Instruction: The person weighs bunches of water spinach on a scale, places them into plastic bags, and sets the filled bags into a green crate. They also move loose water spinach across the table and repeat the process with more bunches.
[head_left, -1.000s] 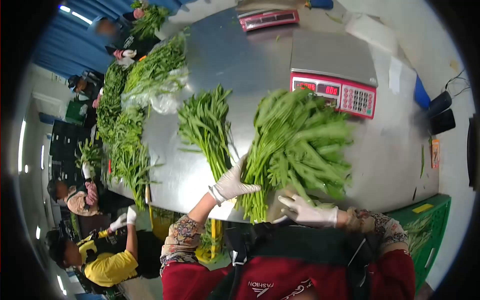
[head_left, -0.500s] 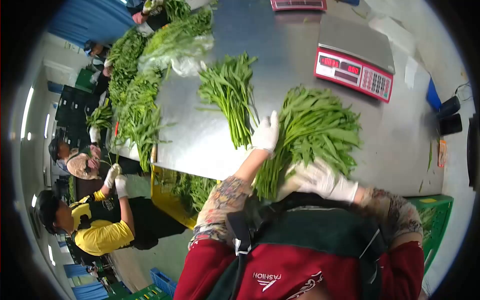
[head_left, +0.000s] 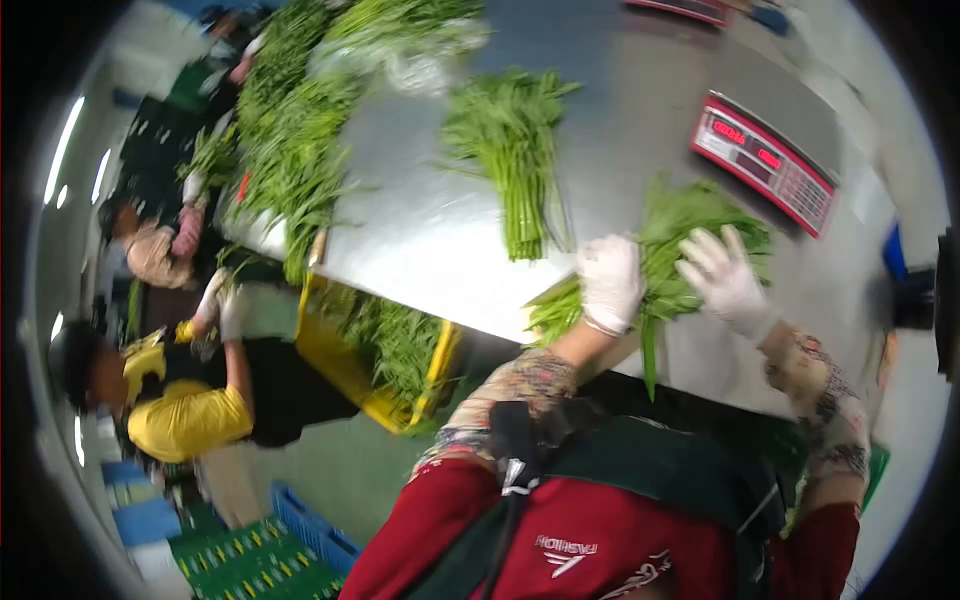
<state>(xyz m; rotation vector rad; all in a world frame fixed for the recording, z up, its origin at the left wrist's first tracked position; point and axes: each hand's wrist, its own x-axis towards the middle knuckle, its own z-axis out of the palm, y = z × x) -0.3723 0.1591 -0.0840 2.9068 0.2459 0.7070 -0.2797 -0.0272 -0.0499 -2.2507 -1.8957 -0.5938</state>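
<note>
My left hand [head_left: 611, 283], in a white glove, has its fingers curled round the stem part of a leafy green bunch [head_left: 700, 215] near the table's front edge. My right hand [head_left: 728, 280], also gloved, rests on the leafy part of that bunch with its fingers spread. One long leaf hangs down below the bunch. A second bunch of greens [head_left: 510, 150] lies apart on the metal table [head_left: 410, 240], to the left of my hands, with its stems toward me.
A red scale [head_left: 765, 160] stands at the right. Piled greens [head_left: 290, 150] and a plastic bag [head_left: 420, 70] lie at the left. Below them is a yellow crate [head_left: 375, 400]. A person in yellow [head_left: 190, 420] and other people work at the far left.
The view has shifted. The bunch at my hands has been turned, its stems now pointing left. My left hand has closed round it, and my right hand has moved up onto the leaves.
</note>
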